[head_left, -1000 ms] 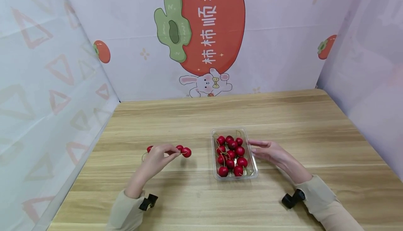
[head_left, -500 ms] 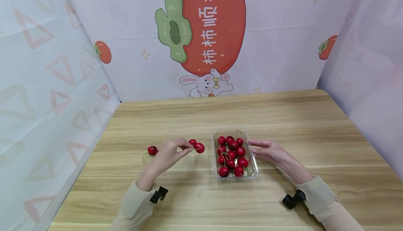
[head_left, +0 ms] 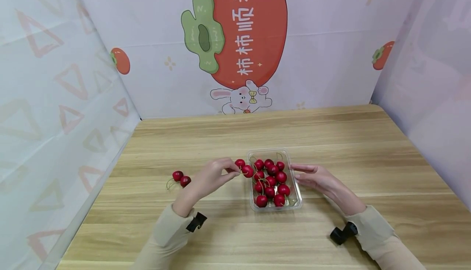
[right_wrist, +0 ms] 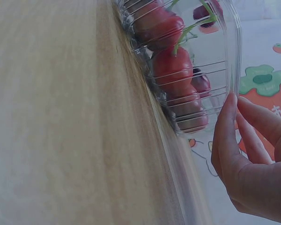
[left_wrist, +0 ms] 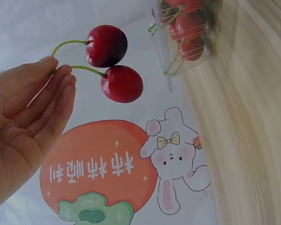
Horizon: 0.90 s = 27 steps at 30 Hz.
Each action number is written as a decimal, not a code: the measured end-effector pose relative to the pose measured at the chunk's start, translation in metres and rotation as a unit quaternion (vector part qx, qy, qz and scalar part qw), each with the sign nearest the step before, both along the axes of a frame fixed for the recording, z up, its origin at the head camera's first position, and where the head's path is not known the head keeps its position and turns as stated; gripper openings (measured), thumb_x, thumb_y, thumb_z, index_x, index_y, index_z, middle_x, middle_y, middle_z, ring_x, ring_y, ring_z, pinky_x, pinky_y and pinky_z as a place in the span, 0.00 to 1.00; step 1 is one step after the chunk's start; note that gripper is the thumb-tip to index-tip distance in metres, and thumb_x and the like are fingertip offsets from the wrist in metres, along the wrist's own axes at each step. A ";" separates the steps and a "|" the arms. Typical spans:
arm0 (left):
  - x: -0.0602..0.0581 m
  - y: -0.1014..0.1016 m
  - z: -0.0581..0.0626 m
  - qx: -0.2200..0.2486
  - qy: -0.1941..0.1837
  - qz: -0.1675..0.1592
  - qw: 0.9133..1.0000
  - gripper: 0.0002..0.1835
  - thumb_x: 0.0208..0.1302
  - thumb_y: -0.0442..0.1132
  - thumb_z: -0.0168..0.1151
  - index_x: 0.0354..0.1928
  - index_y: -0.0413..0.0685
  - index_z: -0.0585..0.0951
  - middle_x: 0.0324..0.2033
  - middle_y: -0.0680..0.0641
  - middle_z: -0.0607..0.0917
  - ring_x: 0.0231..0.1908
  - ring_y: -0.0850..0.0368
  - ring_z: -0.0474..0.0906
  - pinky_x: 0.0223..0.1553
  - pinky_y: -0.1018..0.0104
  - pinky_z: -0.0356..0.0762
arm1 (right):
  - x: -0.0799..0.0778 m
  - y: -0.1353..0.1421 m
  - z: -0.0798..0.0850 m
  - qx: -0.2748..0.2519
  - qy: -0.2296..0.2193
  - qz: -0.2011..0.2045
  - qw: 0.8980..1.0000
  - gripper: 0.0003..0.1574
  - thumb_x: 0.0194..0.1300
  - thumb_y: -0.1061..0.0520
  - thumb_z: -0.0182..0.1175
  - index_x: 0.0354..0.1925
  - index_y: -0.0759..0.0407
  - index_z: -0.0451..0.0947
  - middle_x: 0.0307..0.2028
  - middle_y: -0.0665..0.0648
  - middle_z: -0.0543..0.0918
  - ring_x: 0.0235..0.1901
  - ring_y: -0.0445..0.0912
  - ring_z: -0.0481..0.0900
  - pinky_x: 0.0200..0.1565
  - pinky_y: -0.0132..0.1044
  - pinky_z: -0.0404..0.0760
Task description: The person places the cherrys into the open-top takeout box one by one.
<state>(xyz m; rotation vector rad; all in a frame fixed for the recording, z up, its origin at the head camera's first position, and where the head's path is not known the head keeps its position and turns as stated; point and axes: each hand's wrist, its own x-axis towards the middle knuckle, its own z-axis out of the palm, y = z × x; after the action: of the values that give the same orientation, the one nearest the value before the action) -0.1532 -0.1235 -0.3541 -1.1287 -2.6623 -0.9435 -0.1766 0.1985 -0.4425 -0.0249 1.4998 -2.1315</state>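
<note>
My left hand [head_left: 213, 178] pinches the green stems of a pair of cherries [head_left: 247, 171] between thumb and fingertips. In the left wrist view both cherries [left_wrist: 122, 84] hang from their stems, glossy dark red, side by side. They overlap the left rim of a clear plastic container [head_left: 251, 209] in the head view. Several red cherries [head_left: 281, 177] with stems lie inside it. My right hand [head_left: 320, 180] touches the container's right side with nearly straight fingers; in the right wrist view its fingertips [right_wrist: 231, 99] are right at the rim.
Two more cherries [head_left: 185, 181] with stems lie on the wooden table [head_left: 206, 139], left of my left hand. A printed cloth [head_left: 324, 70] stands behind the table, with cloth walls at both sides. A black wrist device [head_left: 196, 222] sits on each sleeve.
My left hand has carried the cherry pair rightward, up to the container's left rim. Two cherries it partly hid now show on the table. The right hand and container have stayed put.
</note>
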 end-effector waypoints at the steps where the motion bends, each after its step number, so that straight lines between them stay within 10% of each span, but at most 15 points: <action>1: 0.000 0.002 0.000 0.000 -0.001 -0.004 1.000 0.03 0.54 0.31 0.60 0.31 0.41 0.81 0.29 0.50 0.81 0.32 0.61 0.77 0.35 0.70 0.77 | 0.000 0.000 0.000 0.000 0.001 0.000 1.000 0.19 0.52 0.72 0.58 0.38 0.51 0.80 0.40 0.48 0.82 0.38 0.43 0.80 0.44 0.33 0.76; 27: -0.013 0.039 -0.004 -0.051 0.006 -0.073 0.996 0.02 0.54 0.31 0.61 0.30 0.41 0.81 0.28 0.50 0.81 0.30 0.62 0.76 0.34 0.72 0.75 | 0.001 0.000 0.001 -0.002 -0.005 -0.005 1.000 0.20 0.52 0.72 0.57 0.40 0.53 0.79 0.40 0.50 0.82 0.38 0.44 0.80 0.45 0.34 0.75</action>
<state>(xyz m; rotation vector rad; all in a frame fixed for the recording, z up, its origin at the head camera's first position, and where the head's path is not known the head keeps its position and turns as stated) -0.1662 -0.0840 -0.3579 -1.3611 -2.6766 -0.8265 -0.1755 0.1985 -0.4411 -0.0073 1.4928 -2.1385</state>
